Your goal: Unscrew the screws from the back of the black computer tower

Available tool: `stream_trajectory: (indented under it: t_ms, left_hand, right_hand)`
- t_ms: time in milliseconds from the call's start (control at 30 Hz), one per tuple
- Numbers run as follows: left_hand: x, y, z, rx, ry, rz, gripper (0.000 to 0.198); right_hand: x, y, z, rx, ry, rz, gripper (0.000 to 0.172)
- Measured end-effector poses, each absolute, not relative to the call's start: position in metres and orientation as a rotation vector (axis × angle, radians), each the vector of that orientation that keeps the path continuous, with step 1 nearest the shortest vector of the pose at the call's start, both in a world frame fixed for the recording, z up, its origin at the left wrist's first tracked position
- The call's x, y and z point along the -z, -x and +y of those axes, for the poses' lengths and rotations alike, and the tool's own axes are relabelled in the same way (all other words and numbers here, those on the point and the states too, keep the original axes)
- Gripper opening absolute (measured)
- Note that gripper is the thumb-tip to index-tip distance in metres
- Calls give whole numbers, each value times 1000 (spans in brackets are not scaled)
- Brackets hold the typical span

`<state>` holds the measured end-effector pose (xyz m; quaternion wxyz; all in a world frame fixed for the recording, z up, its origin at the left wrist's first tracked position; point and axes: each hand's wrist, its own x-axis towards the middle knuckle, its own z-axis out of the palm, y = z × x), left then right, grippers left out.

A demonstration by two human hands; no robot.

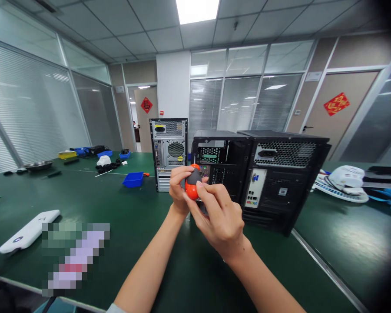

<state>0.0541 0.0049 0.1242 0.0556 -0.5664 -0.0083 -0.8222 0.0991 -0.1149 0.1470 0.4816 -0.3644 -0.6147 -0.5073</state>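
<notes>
A screwdriver with an orange and dark grey handle is held up in front of me, its thin shaft pointing away toward the computer cases. My left hand wraps its fingers around the far side of the handle. On the near end, my right hand pinches the handle between thumb and fingers. Right behind the hands stands the middle black computer case, with an open gap in its back panel. Whether the tip touches a screw is hidden.
A silver-backed tower stands to the left, another black case to the right. Blue trays and white caps lie on the green table. A white power bank is at the near left, beside a blurred-out object.
</notes>
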Motion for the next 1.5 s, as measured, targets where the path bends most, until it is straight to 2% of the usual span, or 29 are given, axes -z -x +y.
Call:
stream_trajectory:
  t_ms: [300, 833, 1267, 1400, 1500]
  left_hand:
    - [-123, -55, 5, 2508, 1730, 35, 46]
    - [-122, -57, 3, 2463, 1620, -151, 42]
    - [-124, -57, 8, 2452, 1595, -83, 45]
    - [-127, -53, 7, 2420, 1590, -119, 46]
    - [-129, -51, 7, 2413, 1579, -110, 45]
  right_hand:
    - [-147, -98, -114, 1244, 907, -1480, 18]
    - [-145, -99, -113, 1232, 925, -1477, 16]
    - [-143, -102, -109, 1270, 933, -1493, 25]
    - [-140, -108, -102, 1174, 880, -1497, 35]
    - [-140, -119, -92, 1026, 866, -1494, 28]
